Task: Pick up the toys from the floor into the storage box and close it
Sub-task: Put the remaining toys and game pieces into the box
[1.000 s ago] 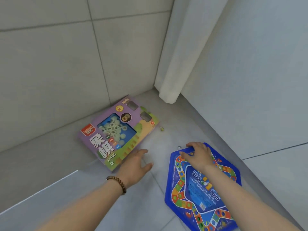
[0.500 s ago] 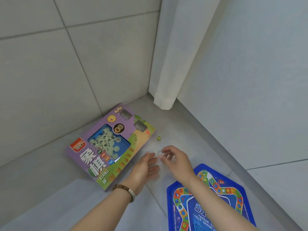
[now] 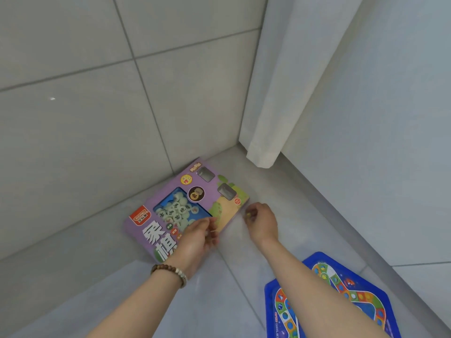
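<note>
My right hand [image 3: 262,222] pinches a green bead [image 3: 248,214] just right of the chess box [image 3: 156,237]. My left hand [image 3: 196,239] is cupped over the box; whether it holds anything, I cannot tell.

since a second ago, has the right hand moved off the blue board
Yes: right hand left the blue board, forward to the purple box's right corner.

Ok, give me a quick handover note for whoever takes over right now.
Right hand: pinches a small green piece beside the purple chess box.
Left hand: loosely cupped over that box's near edge; contents unclear.
Blue game board lies flat on the floor.
Done: nothing visibly stored; storage box out of view.
Left: stow piece, chess box, board; close the box.
</note>
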Demonstrator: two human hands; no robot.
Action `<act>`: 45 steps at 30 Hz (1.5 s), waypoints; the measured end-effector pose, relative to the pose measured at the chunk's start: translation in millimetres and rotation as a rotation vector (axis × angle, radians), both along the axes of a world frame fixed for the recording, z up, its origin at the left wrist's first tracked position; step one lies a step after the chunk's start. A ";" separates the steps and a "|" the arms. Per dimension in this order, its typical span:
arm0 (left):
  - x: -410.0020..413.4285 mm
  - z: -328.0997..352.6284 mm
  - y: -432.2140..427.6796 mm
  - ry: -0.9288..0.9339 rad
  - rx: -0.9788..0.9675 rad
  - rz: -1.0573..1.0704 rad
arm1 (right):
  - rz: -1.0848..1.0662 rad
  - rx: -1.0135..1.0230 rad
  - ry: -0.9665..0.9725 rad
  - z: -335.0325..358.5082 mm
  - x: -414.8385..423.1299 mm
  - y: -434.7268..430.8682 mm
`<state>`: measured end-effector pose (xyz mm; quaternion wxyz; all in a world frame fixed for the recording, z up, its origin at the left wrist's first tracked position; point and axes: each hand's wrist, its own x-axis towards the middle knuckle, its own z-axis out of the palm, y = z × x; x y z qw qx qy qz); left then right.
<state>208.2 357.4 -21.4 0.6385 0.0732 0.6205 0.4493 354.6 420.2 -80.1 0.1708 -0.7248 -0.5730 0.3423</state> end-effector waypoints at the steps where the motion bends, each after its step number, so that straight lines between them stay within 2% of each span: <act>1: -1.6 0.3 -0.9 -0.025 -0.012 0.011 | -0.018 0.003 0.028 2.4 -0.7 -3.9; 4: -5.3 1.2 -3.5 -0.141 -0.042 0.041 | -0.017 0.037 0.336 27.4 -11.3 -22.3; 6: -6.8 4.3 -7.3 -0.255 -0.053 0.049 | 0.128 0.059 0.466 51.9 -20.1 -38.8; 10: -18.4 16.4 -19.2 -0.320 -0.078 -0.017 | 0.401 0.064 0.438 83.6 -29.4 -60.1; 13: -36.9 32.6 -36.1 -0.271 -0.080 -0.038 | 0.321 0.073 0.449 97.9 -37.1 -68.8; 15: -58.9 45.5 -57.7 -0.135 -0.064 -0.108 | 0.299 0.011 0.470 109.3 -50.6 -80.7; 20: -157.3 92.3 -150.6 0.290 -0.069 -0.333 | 0.652 -0.188 0.265 149.8 -126.4 -142.2; 23: -238.6 134.3 -237.5 0.530 -0.094 -0.346 | 0.864 -0.210 0.165 192.5 -203.6 -196.3; 26: -315.3 180.8 -336.2 0.757 -0.154 -0.275 | 1.070 -0.218 0.107 240.3 -281.3 -260.8; 30: -392.4 218.1 -462.2 0.995 -0.215 0.007 | 1.245 -0.186 0.101 282.5 -376.4 -356.7; 33: -418.2 217.0 -523.8 0.926 -0.205 0.101 | 1.416 -0.035 0.009 284.8 -432.9 -417.0; 35: -414.2 215.9 -545.8 0.807 -0.184 0.150 | 1.513 0.066 -0.061 279.2 -458.6 -446.7; 39: -387.7 192.9 -559.8 0.674 -0.140 -0.010 | 1.760 0.371 -0.346 264.8 -481.4 -464.4; 42: -374.0 178.4 -562.3 0.804 -0.123 -0.169 | 1.872 0.486 -0.528 260.6 -482.8 -459.0; 45: -371.9 179.6 -562.4 0.864 -0.115 -0.189 | 1.906 0.597 -0.549 259.9 -484.6 -458.1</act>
